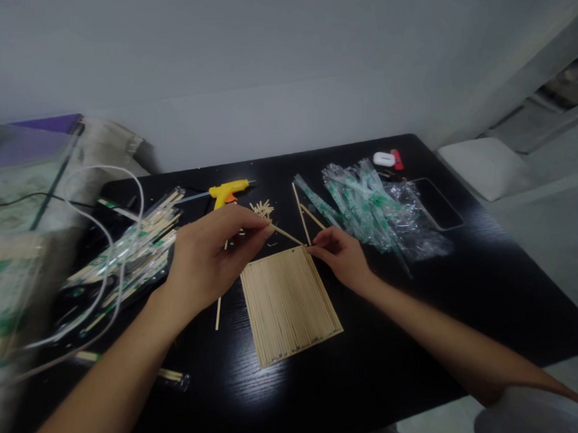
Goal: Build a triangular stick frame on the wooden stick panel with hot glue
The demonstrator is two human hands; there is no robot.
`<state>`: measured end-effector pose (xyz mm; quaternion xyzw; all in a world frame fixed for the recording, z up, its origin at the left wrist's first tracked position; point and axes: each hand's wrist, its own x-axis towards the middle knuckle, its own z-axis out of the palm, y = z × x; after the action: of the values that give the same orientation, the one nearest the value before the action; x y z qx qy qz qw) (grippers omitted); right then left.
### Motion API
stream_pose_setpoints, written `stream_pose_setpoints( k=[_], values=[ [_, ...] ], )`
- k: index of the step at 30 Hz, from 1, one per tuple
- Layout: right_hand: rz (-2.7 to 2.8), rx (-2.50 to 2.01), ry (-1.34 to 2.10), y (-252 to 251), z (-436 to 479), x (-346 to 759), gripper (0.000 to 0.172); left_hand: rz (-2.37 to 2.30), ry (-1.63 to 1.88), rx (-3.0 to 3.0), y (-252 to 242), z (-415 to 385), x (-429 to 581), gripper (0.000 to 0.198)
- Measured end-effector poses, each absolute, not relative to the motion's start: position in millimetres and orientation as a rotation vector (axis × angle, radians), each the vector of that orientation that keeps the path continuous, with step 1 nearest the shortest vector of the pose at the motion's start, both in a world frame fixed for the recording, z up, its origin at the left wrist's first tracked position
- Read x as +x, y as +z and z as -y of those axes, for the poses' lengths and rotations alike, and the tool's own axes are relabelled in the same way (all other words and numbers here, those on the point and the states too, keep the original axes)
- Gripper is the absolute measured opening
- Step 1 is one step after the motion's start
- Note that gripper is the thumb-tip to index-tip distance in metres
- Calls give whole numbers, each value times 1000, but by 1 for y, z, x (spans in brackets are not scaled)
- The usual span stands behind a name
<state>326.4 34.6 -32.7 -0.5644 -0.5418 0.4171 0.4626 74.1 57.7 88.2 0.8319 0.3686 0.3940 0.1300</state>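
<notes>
My left hand [218, 259] pinches one end of a thin wooden chopstick [288, 234], held at a slant. My right hand [342, 256] is closed at the chopstick's other end, by the far right corner of a flat panel of chopsticks [291, 307] laid side by side on the black table [403, 353]. The fingertips partly hide that end. Just beyond my right hand, two loose chopsticks [300, 209] lie at an angle to each other. Another loose chopstick [218, 314] rests left of the panel, partly hidden by my left hand.
A yellow glue gun [229, 190] and a heap of short stick pieces [263, 209] lie behind my left hand. Wrapped chopsticks [126, 257] and a white cable [140, 192] are left. Plastic wrappers [356, 197], a phone [438, 203] and a white case [383, 158] are right.
</notes>
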Motion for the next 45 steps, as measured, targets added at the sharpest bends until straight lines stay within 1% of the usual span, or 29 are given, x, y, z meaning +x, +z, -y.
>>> stream_pose_setpoints(
  k=[3,9,19,27,31,39,45],
  values=[
    [1295,-1386,1040,-32,-34,326,34,-1082,1143,2411,88,-58,74,5],
    [1270,-1310,1132,-34,-33,325,22,-1061,1150,2405,89,-58,76,5],
    [1314,-1361,1102,-34,-33,328,12,-1085,1147,2407,89,-58,75,9],
    [1262,-1325,1165,-31,-33,326,8,-1067,1149,2401,89,-57,76,6],
    [1231,-1301,1198,-31,-33,326,8,-1060,1154,2399,89,-57,76,5],
    [1156,-1246,1277,-33,-33,328,15,-1075,1151,2420,90,-58,75,5],
    [1161,-1219,1269,-34,-33,327,27,-1076,1147,2414,89,-58,75,6]
  ],
)
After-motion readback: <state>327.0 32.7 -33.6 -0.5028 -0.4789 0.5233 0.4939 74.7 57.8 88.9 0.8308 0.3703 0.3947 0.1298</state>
